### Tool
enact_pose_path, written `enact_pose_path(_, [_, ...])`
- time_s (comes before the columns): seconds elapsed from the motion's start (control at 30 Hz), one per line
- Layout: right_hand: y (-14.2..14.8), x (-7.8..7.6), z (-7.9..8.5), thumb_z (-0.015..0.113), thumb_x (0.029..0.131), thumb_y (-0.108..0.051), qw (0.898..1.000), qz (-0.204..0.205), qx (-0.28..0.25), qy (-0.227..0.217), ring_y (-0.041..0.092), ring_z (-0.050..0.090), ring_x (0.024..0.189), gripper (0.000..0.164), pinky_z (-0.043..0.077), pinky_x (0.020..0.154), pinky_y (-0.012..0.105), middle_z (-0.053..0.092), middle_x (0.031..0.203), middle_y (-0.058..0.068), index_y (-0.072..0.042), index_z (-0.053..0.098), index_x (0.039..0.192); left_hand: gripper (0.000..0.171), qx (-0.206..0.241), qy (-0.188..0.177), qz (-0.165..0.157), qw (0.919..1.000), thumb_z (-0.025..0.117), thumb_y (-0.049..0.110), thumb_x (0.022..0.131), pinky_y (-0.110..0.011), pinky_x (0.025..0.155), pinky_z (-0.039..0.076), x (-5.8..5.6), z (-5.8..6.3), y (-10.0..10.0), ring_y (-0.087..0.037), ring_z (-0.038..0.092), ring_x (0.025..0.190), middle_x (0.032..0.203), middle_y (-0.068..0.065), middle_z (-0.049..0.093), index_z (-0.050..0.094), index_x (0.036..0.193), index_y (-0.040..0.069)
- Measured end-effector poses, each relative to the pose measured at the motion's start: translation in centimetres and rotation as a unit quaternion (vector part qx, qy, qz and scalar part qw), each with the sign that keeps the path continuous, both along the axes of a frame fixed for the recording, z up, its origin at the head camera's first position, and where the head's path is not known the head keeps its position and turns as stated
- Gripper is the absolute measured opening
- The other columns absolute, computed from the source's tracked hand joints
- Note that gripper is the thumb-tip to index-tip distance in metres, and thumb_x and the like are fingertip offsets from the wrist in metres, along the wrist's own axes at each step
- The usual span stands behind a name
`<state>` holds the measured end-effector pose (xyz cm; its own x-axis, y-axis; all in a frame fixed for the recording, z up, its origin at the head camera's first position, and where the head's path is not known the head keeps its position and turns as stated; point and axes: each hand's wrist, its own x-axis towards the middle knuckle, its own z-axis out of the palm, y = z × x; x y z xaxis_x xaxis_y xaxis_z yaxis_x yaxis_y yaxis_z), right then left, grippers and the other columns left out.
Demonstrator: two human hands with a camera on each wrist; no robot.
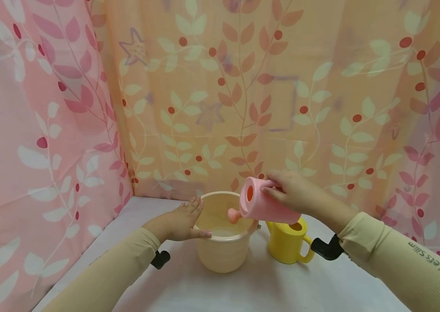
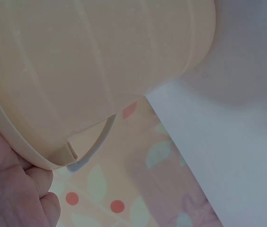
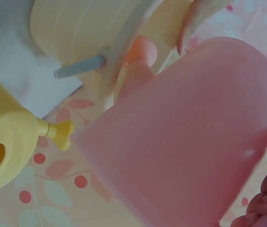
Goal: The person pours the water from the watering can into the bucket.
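A pink toy watering can (image 1: pixel 268 203) is gripped by its handle in my right hand (image 1: pixel 294 190). It is tilted to the left, with its round sprinkler head (image 1: pixel 234 215) over the opening of a cream plastic bucket (image 1: pixel 223 255). The bucket stands upright on the white surface. On the bucket's left rim rests my left hand (image 1: pixel 180 222), its fingers extended and the thumb along the front rim. In the right wrist view, curled fingers (image 3: pixel 265 196) hold the pink can from behind. Whether water is flowing cannot be made out.
Right of the bucket stands a yellow watering can (image 1: pixel 284 245), just under the pink one. Leaf-patterned curtains (image 1: pixel 204 108) close off the back and sides of the white tabletop (image 1: pixel 177 286). A grey bucket handle (image 3: pixel 79 66) hangs at the rim.
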<state>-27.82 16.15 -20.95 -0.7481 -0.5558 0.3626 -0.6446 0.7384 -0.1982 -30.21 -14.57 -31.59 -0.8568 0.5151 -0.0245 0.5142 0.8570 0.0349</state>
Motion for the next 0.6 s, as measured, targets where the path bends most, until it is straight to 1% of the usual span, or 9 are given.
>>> enact_pose_path(0.33, [-0.51, 0.13, 0.28, 0.065, 0.085, -0.026, 1.0, -0.002, 0.023, 0.008, 0.017, 0.056, 0.072, 0.014, 0.052, 0.059, 0.025, 0.061, 0.082, -0.002, -0.017, 0.056, 0.091, 0.109, 0.002, -0.001, 0.001, 1.0, 0.035, 0.078, 0.076, -0.044, 0.111, 0.01, 0.09, 0.05, -0.02, -0.027, 0.002, 0.139, 0.151, -0.018, 0.006, 0.012, 0.145, -0.002])
enact_pose_path(0.6, [-0.85, -0.08, 0.6, 0.066, 0.085, -0.024, 0.999, 0.018, 0.027, 0.025, 0.014, 0.053, 0.068, 0.014, 0.048, 0.058, 0.024, 0.058, 0.074, -0.005, -0.017, 0.054, 0.084, 0.108, 0.004, 0.0, 0.0, 1.0, 0.036, 0.078, 0.076, -0.044, 0.111, 0.01, 0.05, 0.07, 0.0, -0.027, 0.002, 0.139, 0.151, -0.019, 0.007, 0.013, 0.145, -0.002])
